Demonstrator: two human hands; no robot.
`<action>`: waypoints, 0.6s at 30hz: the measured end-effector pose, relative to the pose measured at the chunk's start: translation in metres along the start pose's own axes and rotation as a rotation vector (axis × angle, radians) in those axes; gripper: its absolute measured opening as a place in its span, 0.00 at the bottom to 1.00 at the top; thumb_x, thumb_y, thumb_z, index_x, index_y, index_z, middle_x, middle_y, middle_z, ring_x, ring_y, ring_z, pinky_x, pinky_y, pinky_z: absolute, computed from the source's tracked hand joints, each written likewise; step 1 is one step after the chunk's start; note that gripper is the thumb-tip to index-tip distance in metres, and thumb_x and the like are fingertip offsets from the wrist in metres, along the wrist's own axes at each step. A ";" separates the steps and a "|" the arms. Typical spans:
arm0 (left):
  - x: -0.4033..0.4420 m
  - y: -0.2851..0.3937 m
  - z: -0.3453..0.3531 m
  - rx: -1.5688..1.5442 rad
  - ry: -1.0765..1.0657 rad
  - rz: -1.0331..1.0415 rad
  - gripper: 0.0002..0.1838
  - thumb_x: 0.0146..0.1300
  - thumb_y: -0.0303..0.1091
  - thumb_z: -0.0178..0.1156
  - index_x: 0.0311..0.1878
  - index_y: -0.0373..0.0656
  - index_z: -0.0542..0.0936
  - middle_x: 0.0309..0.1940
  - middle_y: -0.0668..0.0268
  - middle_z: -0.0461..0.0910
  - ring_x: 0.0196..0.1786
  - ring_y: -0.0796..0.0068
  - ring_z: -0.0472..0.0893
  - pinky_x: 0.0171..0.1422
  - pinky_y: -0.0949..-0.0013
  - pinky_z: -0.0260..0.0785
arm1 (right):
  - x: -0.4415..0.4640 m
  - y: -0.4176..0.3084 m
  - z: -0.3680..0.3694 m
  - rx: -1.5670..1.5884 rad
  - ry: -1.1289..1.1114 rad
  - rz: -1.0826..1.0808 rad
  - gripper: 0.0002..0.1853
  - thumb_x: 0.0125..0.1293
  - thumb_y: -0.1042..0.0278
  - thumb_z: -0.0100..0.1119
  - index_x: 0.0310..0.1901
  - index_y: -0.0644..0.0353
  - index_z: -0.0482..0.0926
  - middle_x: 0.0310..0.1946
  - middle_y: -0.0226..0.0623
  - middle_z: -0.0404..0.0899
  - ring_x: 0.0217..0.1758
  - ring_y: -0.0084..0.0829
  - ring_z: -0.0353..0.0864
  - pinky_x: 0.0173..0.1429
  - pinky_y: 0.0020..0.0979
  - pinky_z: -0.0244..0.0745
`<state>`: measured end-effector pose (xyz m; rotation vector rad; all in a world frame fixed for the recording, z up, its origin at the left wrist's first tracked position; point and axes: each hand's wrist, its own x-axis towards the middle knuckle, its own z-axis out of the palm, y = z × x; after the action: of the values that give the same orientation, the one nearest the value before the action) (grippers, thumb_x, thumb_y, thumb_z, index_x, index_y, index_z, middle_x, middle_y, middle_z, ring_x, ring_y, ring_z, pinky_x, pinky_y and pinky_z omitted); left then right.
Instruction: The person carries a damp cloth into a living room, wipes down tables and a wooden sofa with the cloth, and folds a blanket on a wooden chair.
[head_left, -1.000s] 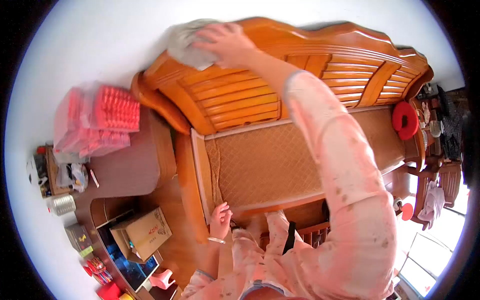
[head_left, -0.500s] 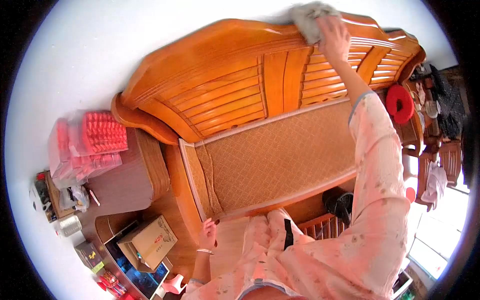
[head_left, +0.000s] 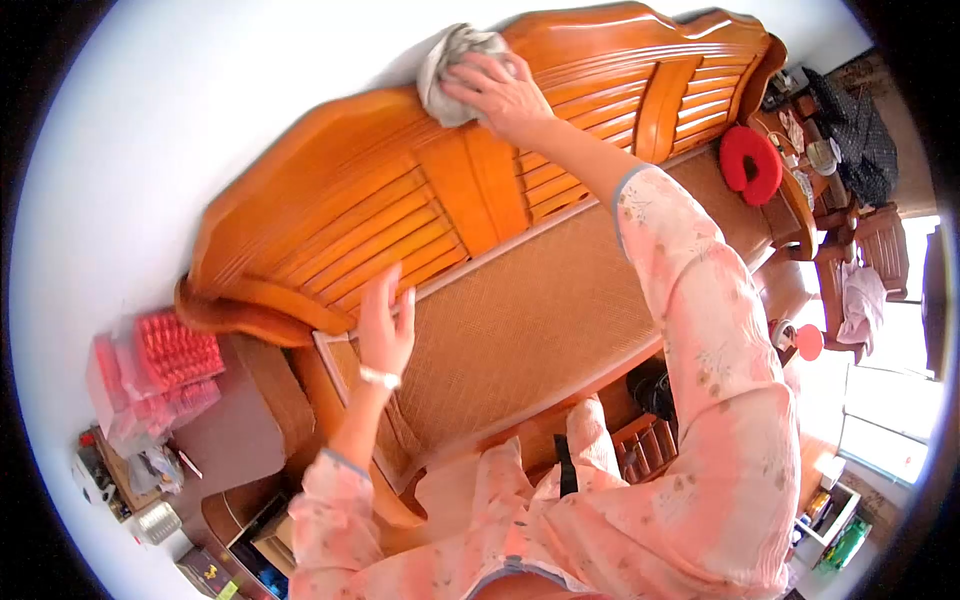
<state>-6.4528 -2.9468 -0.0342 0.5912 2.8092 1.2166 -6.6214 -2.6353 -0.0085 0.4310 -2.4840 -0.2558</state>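
A greyish cloth (head_left: 445,80) lies against the top rail of the wooden bench backrest (head_left: 345,130), with my right hand (head_left: 508,98) closed over it. Part of the cloth laps over the rail on the wall side. My left hand (head_left: 386,325) is raised in front of the slatted backrest, above the left part of the brown woven seat mat (head_left: 530,300). Its fingers are stretched out and hold nothing. A pale bracelet circles the left wrist.
Red items in clear plastic bags (head_left: 160,375) sit on a brown side table (head_left: 225,420) at the left. A red ring-shaped cushion (head_left: 750,165) rests at the bench's far right end. Dark shoes (head_left: 652,390) stand below the seat's front edge.
My right hand and the cloth have moved left along the top rail. My left hand has risen from beside the seat's front corner to before the backrest. The view has shifted.
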 end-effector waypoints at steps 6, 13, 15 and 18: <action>0.231 0.139 0.074 0.211 0.252 0.649 0.21 0.69 0.35 0.49 0.63 0.39 0.68 0.59 0.54 0.70 0.61 0.56 0.69 0.66 0.59 0.60 | -0.019 0.159 0.015 0.258 0.115 -0.063 0.36 0.44 0.70 0.62 0.59 0.31 0.70 0.62 0.25 0.66 0.67 0.37 0.61 0.66 0.44 0.59; 0.365 0.199 0.139 0.772 -0.174 0.774 0.37 0.59 0.45 0.58 0.70 0.46 0.58 0.70 0.55 0.56 0.72 0.55 0.54 0.76 0.57 0.43 | -0.098 0.332 0.045 0.071 0.160 0.105 0.34 0.47 0.71 0.57 0.62 0.47 0.68 0.63 0.41 0.63 0.68 0.47 0.56 0.70 0.48 0.55; 0.383 0.195 0.149 1.061 -0.096 1.025 0.35 0.59 0.41 0.57 0.68 0.38 0.60 0.68 0.55 0.58 0.71 0.56 0.56 0.73 0.56 0.50 | -0.146 0.391 0.079 0.174 0.188 0.406 0.37 0.49 0.73 0.53 0.65 0.55 0.62 0.66 0.48 0.56 0.71 0.51 0.50 0.73 0.46 0.51; 0.383 0.192 0.162 1.042 -0.035 1.004 0.28 0.66 0.36 0.50 0.69 0.42 0.59 0.69 0.64 0.60 0.70 0.63 0.59 0.73 0.61 0.52 | -0.193 0.436 0.128 0.007 0.269 0.480 0.37 0.53 0.71 0.51 0.68 0.59 0.56 0.69 0.50 0.49 0.73 0.51 0.46 0.74 0.45 0.47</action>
<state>-6.7174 -2.5795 0.0379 2.1314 2.9062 -0.5060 -6.6559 -2.1501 -0.0919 -0.1285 -2.2392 0.0077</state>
